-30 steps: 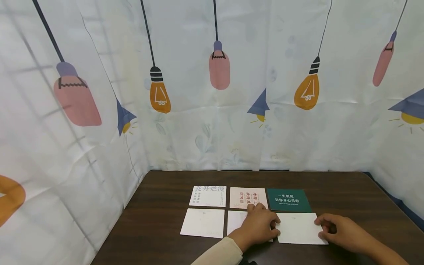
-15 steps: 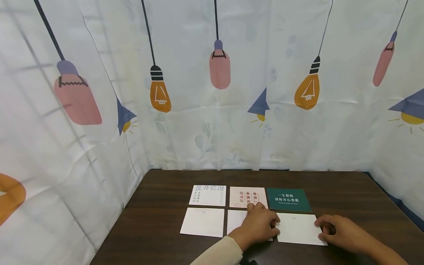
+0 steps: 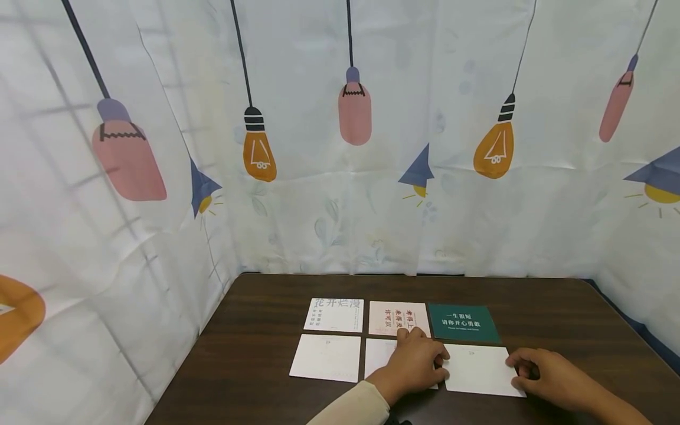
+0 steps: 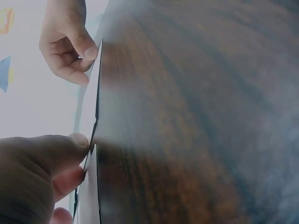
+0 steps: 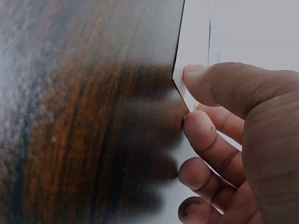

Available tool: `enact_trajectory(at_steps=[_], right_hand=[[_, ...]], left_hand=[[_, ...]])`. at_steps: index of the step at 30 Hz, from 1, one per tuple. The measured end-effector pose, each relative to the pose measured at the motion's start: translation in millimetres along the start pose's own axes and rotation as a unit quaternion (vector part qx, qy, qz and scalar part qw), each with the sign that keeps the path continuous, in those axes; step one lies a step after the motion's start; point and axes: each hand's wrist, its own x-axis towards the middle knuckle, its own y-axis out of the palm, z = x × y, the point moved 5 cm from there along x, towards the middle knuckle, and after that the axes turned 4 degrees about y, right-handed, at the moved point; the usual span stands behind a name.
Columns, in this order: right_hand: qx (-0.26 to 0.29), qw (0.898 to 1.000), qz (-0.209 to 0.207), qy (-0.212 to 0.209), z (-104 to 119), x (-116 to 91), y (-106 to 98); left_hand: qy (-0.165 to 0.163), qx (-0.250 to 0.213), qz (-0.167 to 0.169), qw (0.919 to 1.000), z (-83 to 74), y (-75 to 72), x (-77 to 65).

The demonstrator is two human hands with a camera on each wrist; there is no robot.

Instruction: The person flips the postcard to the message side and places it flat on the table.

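A blank-looking white card (image 3: 480, 369) with a tiny mark near its top edge lies at the front right of two rows of cards, tilted slightly. My left hand (image 3: 414, 359) pinches its left edge between thumb and fingers, and its forearm covers part of another white card (image 3: 376, 352). At the opposite edge, my right hand (image 3: 549, 378) grips the card; in the right wrist view the thumb (image 5: 198, 81) lies on its corner, with curled fingers beside the edge. Just behind is a green card (image 3: 463, 323) with white writing.
On the brown wooden table (image 3: 239, 354) are also a pink card (image 3: 385, 316) with red writing, a white card (image 3: 333, 316) with grey writing, and a plain white card (image 3: 325, 357) at front left. A lamp-patterned curtain (image 3: 308, 224) borders the table's back and left.
The right end of the held card has shifted slightly toward me, and my right hand with it. My left hand stays in place, and the other cards lie as before.
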Motion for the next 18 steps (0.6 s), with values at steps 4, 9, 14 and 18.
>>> enact_trajectory(at_steps=[4,9,14,18], right_hand=[[-0.006,1.000,-0.008,0.002,1.5,-0.1,-0.9],[-0.032,0.999,-0.034,-0.022,8.2,0.2,-4.4],[-0.057,0.997,-0.054,-0.004,15.4,5.1,-6.8],[-0.060,0.996,-0.058,0.008,21.3,11.4,-7.6]], left_hand=[[0.001,-0.008,0.002,1.0000,0.6,-0.2,-0.4],[0.009,-0.020,-0.005,0.9997,2.6,-6.6,-2.6],[0.016,-0.040,-0.016,0.9990,6.2,-18.4,-6.5],[0.019,-0.039,-0.019,0.9989,10.2,-24.3,-8.1]])
